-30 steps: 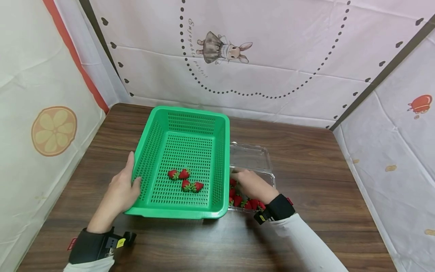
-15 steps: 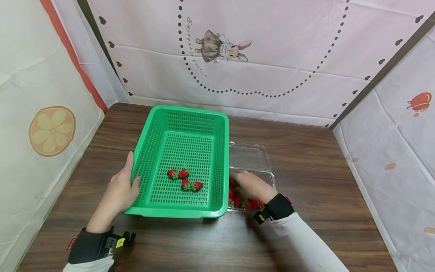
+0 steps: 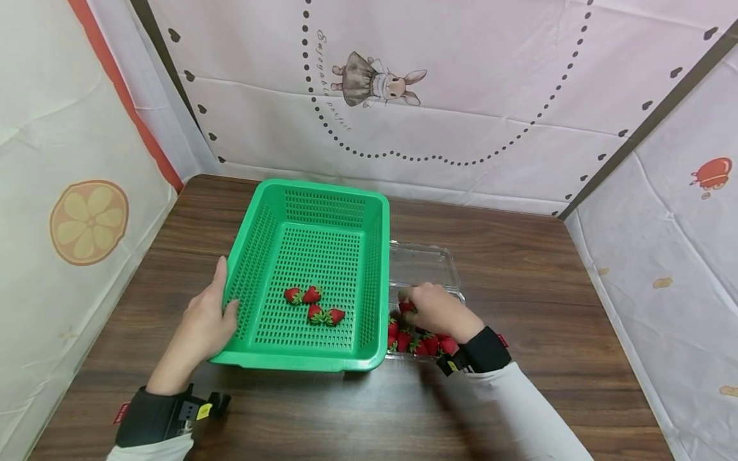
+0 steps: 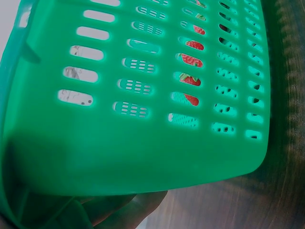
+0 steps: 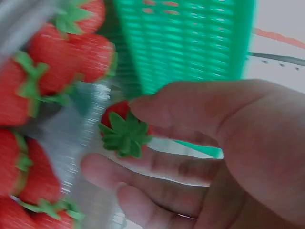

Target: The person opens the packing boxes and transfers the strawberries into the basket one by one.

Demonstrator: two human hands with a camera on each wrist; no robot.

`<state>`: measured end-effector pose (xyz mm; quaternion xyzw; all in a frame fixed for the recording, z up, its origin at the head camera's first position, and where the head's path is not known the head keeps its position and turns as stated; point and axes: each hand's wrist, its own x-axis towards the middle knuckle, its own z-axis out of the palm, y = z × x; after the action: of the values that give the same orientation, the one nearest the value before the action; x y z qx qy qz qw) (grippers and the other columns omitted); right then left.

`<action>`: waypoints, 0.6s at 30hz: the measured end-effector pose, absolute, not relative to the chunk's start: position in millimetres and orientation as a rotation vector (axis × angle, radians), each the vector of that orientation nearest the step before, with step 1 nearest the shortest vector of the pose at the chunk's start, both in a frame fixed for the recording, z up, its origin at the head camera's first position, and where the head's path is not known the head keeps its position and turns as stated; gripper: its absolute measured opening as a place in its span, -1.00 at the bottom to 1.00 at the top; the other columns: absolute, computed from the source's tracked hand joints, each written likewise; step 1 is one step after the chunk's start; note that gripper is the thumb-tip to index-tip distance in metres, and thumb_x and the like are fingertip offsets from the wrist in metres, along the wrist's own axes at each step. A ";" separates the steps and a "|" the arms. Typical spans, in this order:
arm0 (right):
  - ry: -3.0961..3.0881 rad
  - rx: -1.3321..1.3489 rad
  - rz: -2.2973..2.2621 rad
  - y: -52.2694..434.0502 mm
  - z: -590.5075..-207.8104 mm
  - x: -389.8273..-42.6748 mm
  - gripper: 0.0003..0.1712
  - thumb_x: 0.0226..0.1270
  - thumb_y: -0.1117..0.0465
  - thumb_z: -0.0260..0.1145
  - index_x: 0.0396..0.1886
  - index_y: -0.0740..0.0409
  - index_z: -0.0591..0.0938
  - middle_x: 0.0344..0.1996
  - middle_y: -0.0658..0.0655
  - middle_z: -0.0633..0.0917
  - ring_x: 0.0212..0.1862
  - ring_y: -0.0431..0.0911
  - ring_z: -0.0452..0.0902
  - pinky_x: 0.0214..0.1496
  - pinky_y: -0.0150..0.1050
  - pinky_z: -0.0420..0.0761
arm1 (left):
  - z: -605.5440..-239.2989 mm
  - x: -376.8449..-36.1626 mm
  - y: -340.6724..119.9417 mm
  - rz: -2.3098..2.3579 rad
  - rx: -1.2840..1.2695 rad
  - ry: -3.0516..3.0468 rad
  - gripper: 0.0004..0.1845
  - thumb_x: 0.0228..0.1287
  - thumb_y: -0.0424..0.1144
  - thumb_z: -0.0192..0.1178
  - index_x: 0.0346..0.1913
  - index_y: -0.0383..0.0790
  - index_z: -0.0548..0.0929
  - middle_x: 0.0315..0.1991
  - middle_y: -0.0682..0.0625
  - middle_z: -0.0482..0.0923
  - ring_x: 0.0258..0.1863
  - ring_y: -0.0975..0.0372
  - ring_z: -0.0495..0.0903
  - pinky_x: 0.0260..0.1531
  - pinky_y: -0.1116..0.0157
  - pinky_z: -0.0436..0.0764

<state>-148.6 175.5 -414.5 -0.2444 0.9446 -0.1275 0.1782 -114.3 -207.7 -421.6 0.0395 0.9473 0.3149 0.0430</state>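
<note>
Item: green perforated basket [image 3: 311,282], standing on the dark wood-grain surface [image 3: 519,269]. Left hand [image 3: 202,326] grips its near-left rim, thumb over the edge and fingers under the wall, seemingly to steady the basket; the left wrist view shows the corner somewhat raised off the wood.

Contents: four strawberries [image 3: 314,306] in a loose cluster on the basket floor, toward the near side, also visible as red through the slots [image 4: 190,79].

Item: clear plastic clamshell box [image 3: 426,266], just beside the basket's right wall, lid folded open toward the far side. Remaining strawberries in the box [image 3: 418,344] crowd its near end.

Item: single strawberry [image 5: 125,131], green calyx facing the wrist camera, pinched between thumb and fingertips of the right hand [image 3: 438,312], just above the box and close to the basket wall. The narrow pinch fits soft fruit, judged as taking one berry at a time.

Surround: printed fabric panels with a rabbit motif [image 3: 377,82] and an orange-slice motif [image 3: 89,221].
</note>
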 end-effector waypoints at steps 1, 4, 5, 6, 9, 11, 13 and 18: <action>2.660 -0.678 -0.366 176.4 -409.6 -149.0 -0.73 0.28 0.24 0.33 -0.03 0.16 0.63 -0.24 0.11 0.70 -0.40 -0.17 0.51 -0.29 -0.25 0.53 | -421.5 -114.3 -207.7 0.962 0.121 2.898 -0.13 0.41 -0.41 -0.06 0.52 -0.24 -0.43 0.37 -0.58 0.09 0.21 -0.39 0.32 -0.05 -0.28 0.43; 2.615 -0.644 -0.390 178.1 -393.3 -150.9 -0.65 0.28 0.26 0.34 0.06 0.17 0.61 -0.13 0.14 0.70 -0.41 -0.17 0.49 -0.31 -0.26 0.50 | -421.4 -114.4 -207.6 0.958 0.118 2.897 -0.13 0.42 -0.41 -0.07 0.52 -0.24 -0.44 0.38 -0.58 0.08 0.23 -0.40 0.30 -0.02 -0.29 0.42; 2.609 -0.641 -0.394 178.5 -388.3 -151.8 -0.64 0.28 0.26 0.34 0.08 0.17 0.61 -0.10 0.15 0.69 -0.41 -0.18 0.49 -0.30 -0.26 0.50 | -421.4 -114.4 -207.5 0.957 0.116 2.896 -0.13 0.42 -0.41 -0.07 0.52 -0.24 -0.43 0.38 -0.57 0.08 0.24 -0.40 0.29 -0.02 -0.29 0.42; 2.610 -0.648 -0.402 178.4 -383.0 -152.7 -0.63 0.28 0.26 0.34 0.08 0.17 0.61 -0.09 0.15 0.70 -0.39 -0.18 0.50 -0.28 -0.27 0.52 | -421.5 -114.4 -207.5 0.957 0.114 2.896 -0.13 0.42 -0.41 -0.07 0.52 -0.24 -0.44 0.39 -0.57 0.08 0.24 -0.40 0.29 -0.02 -0.30 0.41; 2.631 -0.682 -0.429 176.8 -367.2 -155.3 -0.61 0.27 0.26 0.35 0.11 0.16 0.60 -0.06 0.14 0.69 -0.30 -0.17 0.56 -0.18 -0.24 0.60 | -421.8 -114.3 -207.3 0.956 0.109 2.897 -0.13 0.42 -0.41 -0.07 0.52 -0.24 -0.43 0.39 -0.57 0.07 0.24 -0.40 0.29 -0.02 -0.30 0.41; 2.665 -0.723 -0.440 174.1 -357.0 -156.8 -0.58 0.26 0.25 0.36 0.13 0.15 0.59 -0.05 0.12 0.68 -0.22 -0.16 0.57 -0.12 -0.22 0.61 | -421.9 -114.2 -207.2 0.954 0.105 2.898 -0.13 0.42 -0.41 -0.07 0.52 -0.24 -0.43 0.38 -0.58 0.08 0.24 -0.40 0.29 -0.02 -0.30 0.41; 2.708 -0.759 -0.445 170.4 -346.5 -157.2 -0.53 0.24 0.25 0.38 0.16 0.14 0.57 -0.07 0.10 0.66 -0.20 -0.14 0.55 -0.12 -0.23 0.60 | -422.0 -114.1 -207.0 0.951 0.102 2.897 -0.13 0.42 -0.41 -0.07 0.52 -0.24 -0.44 0.38 -0.58 0.08 0.23 -0.40 0.29 -0.03 -0.30 0.42; 2.785 -0.823 -0.490 152.4 -324.6 -156.7 -0.47 0.19 0.25 0.43 0.18 0.10 0.56 -0.08 0.08 0.61 -0.28 -0.15 0.50 -0.25 -0.33 0.53 | -422.3 -113.8 -207.0 0.950 0.103 2.900 -0.13 0.42 -0.40 -0.07 0.52 -0.24 -0.44 0.37 -0.58 0.09 0.22 -0.40 0.31 -0.05 -0.29 0.43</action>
<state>-156.7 152.4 -324.6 -0.2779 0.9411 -0.1656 0.0979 -113.8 -207.0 -422.3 0.0337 0.9489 0.3107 0.0440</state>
